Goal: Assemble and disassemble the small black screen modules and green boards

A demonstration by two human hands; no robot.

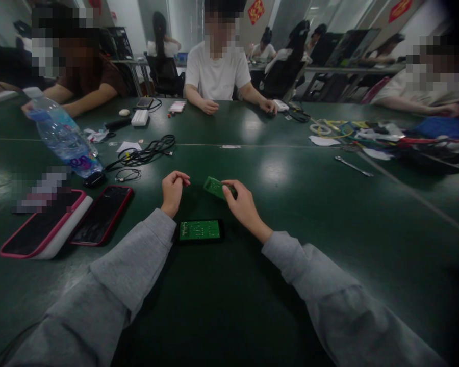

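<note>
Between the fingers and thumb of my right hand (243, 200) is a small green circuit board (213, 187), tilted and raised a little over the table. My left hand (172, 193) hovers to the left of that board, apart from it. Its fingers are loosely curled inward, and nothing shows in them. Below the two hands, a second green circuit board (200, 230) lies flat in a black, rectangular, phone-sized frame. My left sleeve passes close beside its left end.
Phones in red-edged cases (103, 216) lie at the left, near leaning plastic bottles (67, 137) and a coiled black cable (145, 153). A wrench (354, 166) and a heap of wires (398, 132) are on the right. Several people sit around the dark green table (309, 214).
</note>
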